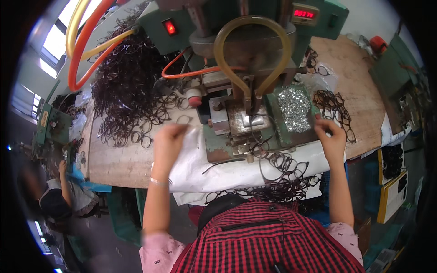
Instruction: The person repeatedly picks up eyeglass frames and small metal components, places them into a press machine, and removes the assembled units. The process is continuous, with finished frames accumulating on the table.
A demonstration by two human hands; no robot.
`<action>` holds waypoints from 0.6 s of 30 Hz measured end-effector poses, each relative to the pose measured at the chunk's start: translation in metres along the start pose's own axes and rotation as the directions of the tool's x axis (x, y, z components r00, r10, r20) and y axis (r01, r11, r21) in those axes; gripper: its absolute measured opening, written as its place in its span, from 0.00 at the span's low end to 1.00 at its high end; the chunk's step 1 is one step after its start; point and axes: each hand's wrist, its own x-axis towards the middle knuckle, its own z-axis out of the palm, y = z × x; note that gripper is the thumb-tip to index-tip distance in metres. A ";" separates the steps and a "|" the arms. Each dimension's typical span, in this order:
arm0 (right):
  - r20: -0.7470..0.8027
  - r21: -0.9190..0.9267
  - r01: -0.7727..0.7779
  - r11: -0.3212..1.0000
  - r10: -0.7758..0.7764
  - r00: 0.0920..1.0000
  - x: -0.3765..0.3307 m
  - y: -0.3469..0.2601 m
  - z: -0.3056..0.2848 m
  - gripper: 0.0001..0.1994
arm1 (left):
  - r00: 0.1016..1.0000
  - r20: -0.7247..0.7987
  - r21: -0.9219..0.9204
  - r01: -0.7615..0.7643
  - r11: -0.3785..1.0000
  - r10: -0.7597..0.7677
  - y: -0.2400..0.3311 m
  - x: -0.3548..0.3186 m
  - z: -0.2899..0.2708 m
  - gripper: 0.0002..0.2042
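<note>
My left hand [169, 139] is closed, fingers curled together, over the table left of a green press [207, 43]. A thin dark loop, apparently part of an eyeglass frame [184, 119], shows just beyond its fingertips; whether they grip it is unclear. My right hand [333, 136] pinches thumb and forefinger beside a green tray [276, 125] of small shiny metal pieces [295, 110]. Anything in that pinch is too small to make out. At the press's metal fixture [248, 122], a dark eyeglass frame [263, 136] lies with its rims hanging toward me.
A tall heap of dark eyeglass frames [129, 77] fills the back left. More frames [332, 107] lie right of the tray, and others [277, 179] on white cloth [227, 175] at the front edge. An orange hose [75, 68] hangs left. Another person [57, 198] sits far left.
</note>
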 end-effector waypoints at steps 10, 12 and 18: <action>0.215 0.420 0.140 0.896 -0.248 0.945 0.033 -0.132 0.069 0.12 | 0.936 -0.339 -0.122 0.053 0.991 -0.092 -0.071 0.024 0.041 0.09; 0.207 0.447 0.107 0.888 -0.219 0.954 0.033 -0.130 0.088 0.16 | 0.900 -0.105 -0.684 0.242 0.688 -0.422 -0.040 0.025 0.026 0.10; 0.174 0.490 0.050 0.870 -0.154 0.973 0.022 -0.126 0.097 0.26 | 0.958 -0.097 -0.993 -0.111 -0.040 -0.270 0.032 -0.018 -0.003 0.07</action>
